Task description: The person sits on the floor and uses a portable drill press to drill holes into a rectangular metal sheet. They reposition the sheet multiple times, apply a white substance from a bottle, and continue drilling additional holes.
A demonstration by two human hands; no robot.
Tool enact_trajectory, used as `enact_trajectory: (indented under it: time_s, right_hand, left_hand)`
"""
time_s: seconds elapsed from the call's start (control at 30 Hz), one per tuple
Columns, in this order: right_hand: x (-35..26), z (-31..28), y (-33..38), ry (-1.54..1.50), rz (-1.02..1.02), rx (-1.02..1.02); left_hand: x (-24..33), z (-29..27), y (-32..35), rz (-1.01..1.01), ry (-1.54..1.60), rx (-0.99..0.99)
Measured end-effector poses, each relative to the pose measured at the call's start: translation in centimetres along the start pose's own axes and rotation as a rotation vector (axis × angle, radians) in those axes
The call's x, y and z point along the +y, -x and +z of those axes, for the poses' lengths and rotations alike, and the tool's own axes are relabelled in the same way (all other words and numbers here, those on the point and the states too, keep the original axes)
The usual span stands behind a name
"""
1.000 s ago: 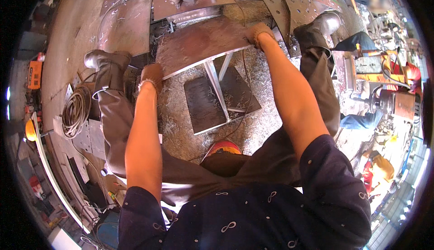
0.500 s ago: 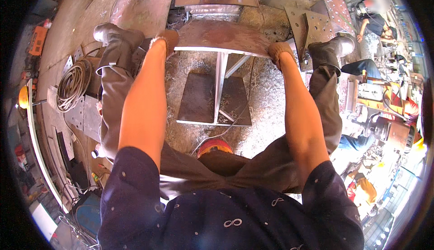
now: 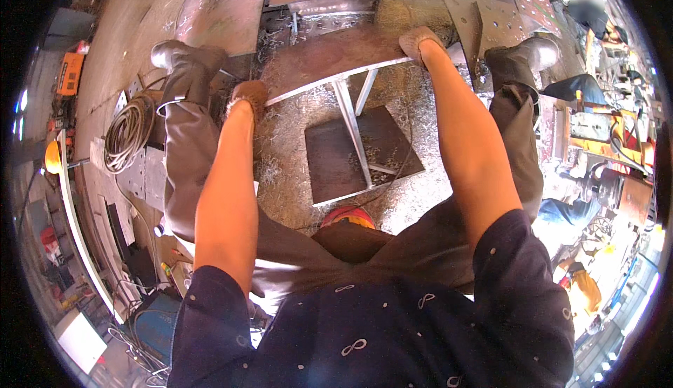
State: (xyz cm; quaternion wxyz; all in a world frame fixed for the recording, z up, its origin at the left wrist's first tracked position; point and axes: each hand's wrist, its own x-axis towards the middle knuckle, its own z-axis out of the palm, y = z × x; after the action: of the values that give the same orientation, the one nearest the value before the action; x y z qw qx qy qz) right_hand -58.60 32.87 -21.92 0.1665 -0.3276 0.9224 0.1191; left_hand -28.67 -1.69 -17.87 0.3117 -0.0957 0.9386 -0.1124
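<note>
A short welded steel beam piece (image 3: 336, 58) lies between my legs, its brown upper plate tilted with the right end farther away. Bright cut edges show on the web and on a smaller rib beneath it. Its other plate (image 3: 361, 153), dark and square, lies nearer to me. My left hand (image 3: 249, 99), in a brown work glove, grips the left end of the upper plate. At the opposite end, my right hand (image 3: 420, 41), gloved alike, is closed on the plate's corner. The fingertips of both hands are partly hidden by the gloves and the plate.
A coiled cable (image 3: 130, 132) lies to the left. A red and yellow round object (image 3: 347, 215) sits close below the beam piece. Drilled steel plates (image 3: 484, 27) lie at the far right. Metal shavings cover the floor, and other people work at the right.
The beam piece has turned counterclockwise. My left hand has come nearer with its end, my right hand has moved farther away, and the lower plate has swung right.
</note>
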Motion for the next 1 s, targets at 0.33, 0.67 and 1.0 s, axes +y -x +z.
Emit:
enact_trajectory:
  time_s: [0.33,0.67,1.0]
  right_hand:
    - [-0.6,-2.1,2.0,0.306,-0.110,-0.276]
    - [-2.0,6.1,4.2,-0.137,0.218,-0.202]
    - [-2.7,2.3,6.6,-0.278,0.234,-0.155]
  left_hand:
    - [0.0,-0.8,-3.2,0.141,-0.020,-0.054]
    - [-10.3,5.5,-13.5,-0.003,0.344,-0.246]
    - [-2.8,4.9,-6.6,0.162,-0.094,-0.122]
